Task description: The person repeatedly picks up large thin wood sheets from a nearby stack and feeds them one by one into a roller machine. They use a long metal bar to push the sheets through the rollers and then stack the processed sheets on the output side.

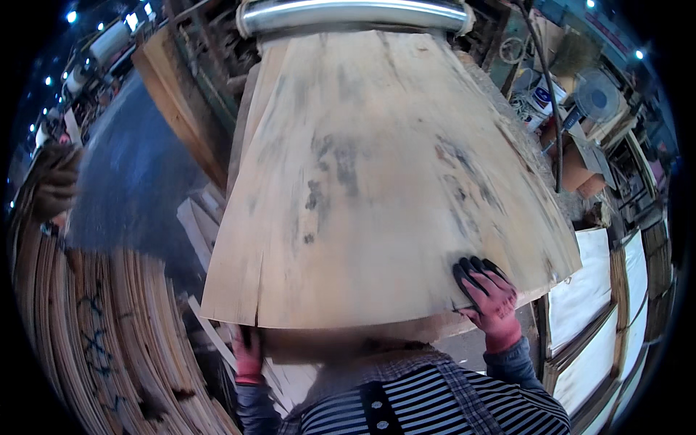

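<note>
A broad sheet of wood veneer [384, 225], pale with dark grey streaks, stretches from a shiny metal roller [355, 13] at the far end to just before my body. A split runs into its near edge on the left. My right hand [491, 296], in a pink glove with black fingertips, grips that edge at the right, its fingers bent over the top face. At the near left corner, my left hand [249, 357], gloved in pink and black, touches or lies just under the edge; the sheet hides most of its fingers.
Tall stacked veneer [109, 326] stands at the lower left, beside a dark floor [138, 174]. A wooden board [174, 101] leans left of the roller. To the right are a grey fan [597, 98], a white bucket [542, 98] and white-faced stacks [583, 290].
</note>
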### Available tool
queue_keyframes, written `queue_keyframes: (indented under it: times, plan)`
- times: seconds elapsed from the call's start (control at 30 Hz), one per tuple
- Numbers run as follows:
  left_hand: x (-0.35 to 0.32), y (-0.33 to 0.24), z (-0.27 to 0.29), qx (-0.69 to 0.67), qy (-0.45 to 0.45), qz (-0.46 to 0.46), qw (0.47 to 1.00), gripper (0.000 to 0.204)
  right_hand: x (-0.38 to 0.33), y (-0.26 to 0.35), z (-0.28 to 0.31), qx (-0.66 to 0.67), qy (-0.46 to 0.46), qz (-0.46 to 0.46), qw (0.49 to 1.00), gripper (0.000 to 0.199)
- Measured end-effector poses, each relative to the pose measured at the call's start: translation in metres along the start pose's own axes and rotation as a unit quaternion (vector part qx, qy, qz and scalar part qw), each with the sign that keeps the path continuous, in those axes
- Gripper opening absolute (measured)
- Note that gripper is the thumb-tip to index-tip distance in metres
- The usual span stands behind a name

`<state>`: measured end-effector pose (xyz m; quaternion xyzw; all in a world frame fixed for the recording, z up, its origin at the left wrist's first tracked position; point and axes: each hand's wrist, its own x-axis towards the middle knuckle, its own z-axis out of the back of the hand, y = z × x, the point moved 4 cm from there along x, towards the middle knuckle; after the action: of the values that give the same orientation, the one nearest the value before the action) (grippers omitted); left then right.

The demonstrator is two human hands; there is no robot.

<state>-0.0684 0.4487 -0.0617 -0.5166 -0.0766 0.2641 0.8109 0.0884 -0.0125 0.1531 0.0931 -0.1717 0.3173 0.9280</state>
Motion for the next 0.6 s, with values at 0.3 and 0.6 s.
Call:
queue_keyframes:
  times: [0.3,0.6]
  plan:
    - [0.0,-0.027,-0.03,0.157,0.008,0.117,0.981,0.073,0.083,-0.065,-0.071,0.01,-0.02,-0.044,0.999,0.047]
    - [0.007,-0.078,-0.021,0.534,-0.156,-0.092,0.826,0.076,0.127,-0.099,-0.15,-0.027,-0.038,-0.159,0.986,0.055]
